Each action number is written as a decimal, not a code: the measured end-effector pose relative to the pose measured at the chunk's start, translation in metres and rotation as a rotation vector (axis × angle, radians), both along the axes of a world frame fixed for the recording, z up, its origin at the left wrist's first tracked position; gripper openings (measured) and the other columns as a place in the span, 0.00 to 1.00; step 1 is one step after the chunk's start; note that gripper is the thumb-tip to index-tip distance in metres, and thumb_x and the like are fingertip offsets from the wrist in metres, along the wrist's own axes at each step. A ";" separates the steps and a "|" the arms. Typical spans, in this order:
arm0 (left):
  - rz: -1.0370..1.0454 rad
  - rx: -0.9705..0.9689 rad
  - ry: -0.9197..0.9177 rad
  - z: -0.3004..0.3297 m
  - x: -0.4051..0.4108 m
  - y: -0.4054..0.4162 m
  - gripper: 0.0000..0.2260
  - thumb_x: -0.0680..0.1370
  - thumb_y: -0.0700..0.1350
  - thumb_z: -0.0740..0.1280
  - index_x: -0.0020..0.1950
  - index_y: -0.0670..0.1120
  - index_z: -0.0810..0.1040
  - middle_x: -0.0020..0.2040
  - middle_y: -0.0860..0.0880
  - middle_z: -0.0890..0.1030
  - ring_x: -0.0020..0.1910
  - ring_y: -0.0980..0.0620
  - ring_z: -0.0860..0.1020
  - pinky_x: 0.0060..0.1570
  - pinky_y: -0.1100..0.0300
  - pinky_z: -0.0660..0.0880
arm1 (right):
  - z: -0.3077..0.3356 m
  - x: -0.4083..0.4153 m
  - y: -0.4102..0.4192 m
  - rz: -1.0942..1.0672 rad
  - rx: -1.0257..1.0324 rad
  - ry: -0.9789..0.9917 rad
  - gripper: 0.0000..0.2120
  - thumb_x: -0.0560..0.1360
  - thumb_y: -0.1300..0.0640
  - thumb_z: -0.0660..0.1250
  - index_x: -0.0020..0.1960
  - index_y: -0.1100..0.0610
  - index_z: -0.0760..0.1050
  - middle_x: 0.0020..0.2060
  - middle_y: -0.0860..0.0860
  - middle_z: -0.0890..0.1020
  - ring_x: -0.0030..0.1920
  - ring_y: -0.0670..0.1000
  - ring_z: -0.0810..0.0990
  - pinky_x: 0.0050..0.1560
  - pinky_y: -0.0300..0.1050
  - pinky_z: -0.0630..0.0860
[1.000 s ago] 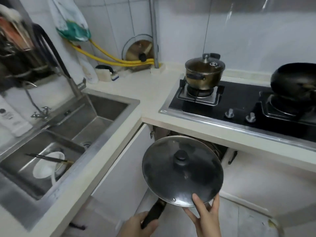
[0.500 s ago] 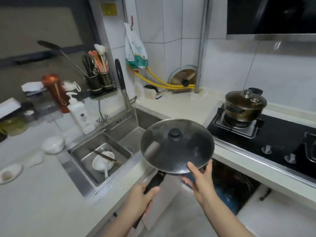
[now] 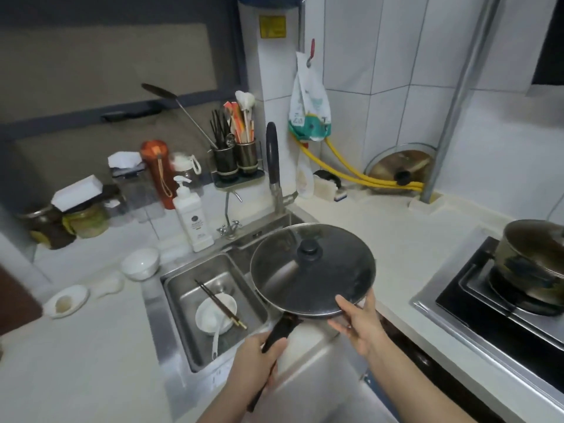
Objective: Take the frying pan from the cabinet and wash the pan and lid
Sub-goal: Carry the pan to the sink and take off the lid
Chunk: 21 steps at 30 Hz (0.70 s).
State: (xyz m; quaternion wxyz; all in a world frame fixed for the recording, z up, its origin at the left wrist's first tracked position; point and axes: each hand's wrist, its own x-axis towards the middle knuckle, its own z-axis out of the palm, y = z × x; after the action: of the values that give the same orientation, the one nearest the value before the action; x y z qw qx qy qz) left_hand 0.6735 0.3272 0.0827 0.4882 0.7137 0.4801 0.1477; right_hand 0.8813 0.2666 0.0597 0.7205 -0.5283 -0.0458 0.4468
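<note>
I hold a dark frying pan (image 3: 351, 311) with its glass lid (image 3: 311, 276) on top, level above the right basin of the steel sink (image 3: 174, 303). The lid has a black knob (image 3: 309, 250) and hides most of the pan. My left hand (image 3: 256, 361) grips the pan's black handle (image 3: 279, 329) from below. My right hand (image 3: 357, 320) supports the near right rim, thumb on the lid's edge. The cabinet below the hob stands open at the lower right (image 3: 427, 361).
The left basin holds a white bowl (image 3: 215, 312), chopsticks and a spoon. A black faucet (image 3: 273, 166) rises behind the sink, a white soap bottle (image 3: 192, 218) beside it. A lidded pot (image 3: 537, 257) sits on the hob at right. Bowls and jars crowd the left counter.
The pan with its lid has risen from the open cabinet and moved left over the counter edge to the sink. Both hands keep the same grip.
</note>
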 end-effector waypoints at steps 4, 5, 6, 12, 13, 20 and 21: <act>0.093 -0.027 0.020 -0.004 0.029 0.019 0.09 0.76 0.47 0.68 0.38 0.46 0.78 0.21 0.51 0.74 0.17 0.55 0.71 0.22 0.66 0.67 | -0.008 0.034 0.036 0.097 0.000 0.046 0.33 0.74 0.67 0.67 0.66 0.38 0.60 0.67 0.52 0.73 0.61 0.59 0.77 0.52 0.58 0.79; 0.117 -0.023 0.035 -0.007 0.036 0.022 0.10 0.76 0.48 0.68 0.37 0.45 0.77 0.21 0.50 0.74 0.17 0.55 0.71 0.22 0.65 0.67 | -0.012 0.042 0.043 0.132 -0.010 0.052 0.33 0.74 0.67 0.67 0.66 0.37 0.60 0.68 0.53 0.72 0.63 0.60 0.76 0.55 0.60 0.78; 0.143 -0.023 0.050 -0.010 0.043 0.025 0.10 0.76 0.48 0.68 0.37 0.44 0.77 0.21 0.51 0.74 0.17 0.56 0.71 0.23 0.65 0.68 | -0.012 0.050 0.050 0.162 -0.019 0.069 0.32 0.74 0.68 0.66 0.65 0.38 0.60 0.68 0.53 0.71 0.64 0.61 0.74 0.57 0.61 0.76; 0.332 -0.068 0.065 -0.019 0.087 0.037 0.12 0.75 0.49 0.69 0.44 0.39 0.80 0.22 0.48 0.76 0.17 0.53 0.72 0.22 0.66 0.68 | -0.024 0.098 0.096 0.295 -0.042 0.123 0.35 0.75 0.69 0.65 0.70 0.39 0.58 0.70 0.54 0.67 0.67 0.62 0.69 0.60 0.64 0.71; 0.349 -0.079 0.064 -0.022 0.093 0.039 0.12 0.75 0.48 0.69 0.44 0.39 0.80 0.23 0.48 0.76 0.18 0.52 0.72 0.21 0.65 0.68 | -0.027 0.103 0.102 0.301 -0.060 0.118 0.35 0.74 0.68 0.65 0.70 0.39 0.58 0.70 0.54 0.67 0.66 0.62 0.70 0.58 0.64 0.73; 0.397 -0.151 0.044 -0.029 0.114 0.059 0.08 0.76 0.46 0.68 0.45 0.41 0.79 0.21 0.49 0.74 0.16 0.52 0.70 0.20 0.64 0.65 | -0.049 0.125 0.136 0.408 -0.330 -0.676 0.45 0.71 0.58 0.71 0.77 0.46 0.45 0.76 0.57 0.56 0.73 0.62 0.60 0.70 0.62 0.64; 0.397 -0.168 0.043 -0.030 0.116 0.063 0.07 0.76 0.45 0.68 0.46 0.41 0.79 0.20 0.49 0.74 0.15 0.53 0.70 0.19 0.64 0.65 | -0.048 0.129 0.140 0.492 -0.420 -0.955 0.43 0.73 0.55 0.69 0.77 0.49 0.44 0.76 0.59 0.53 0.75 0.61 0.55 0.73 0.58 0.60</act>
State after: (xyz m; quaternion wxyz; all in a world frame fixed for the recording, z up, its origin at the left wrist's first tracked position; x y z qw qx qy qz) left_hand 0.7891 0.3899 0.0524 0.4970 0.5648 0.6322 0.1853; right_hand 1.0099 0.4069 0.0119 0.3746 -0.7769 -0.3978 0.3128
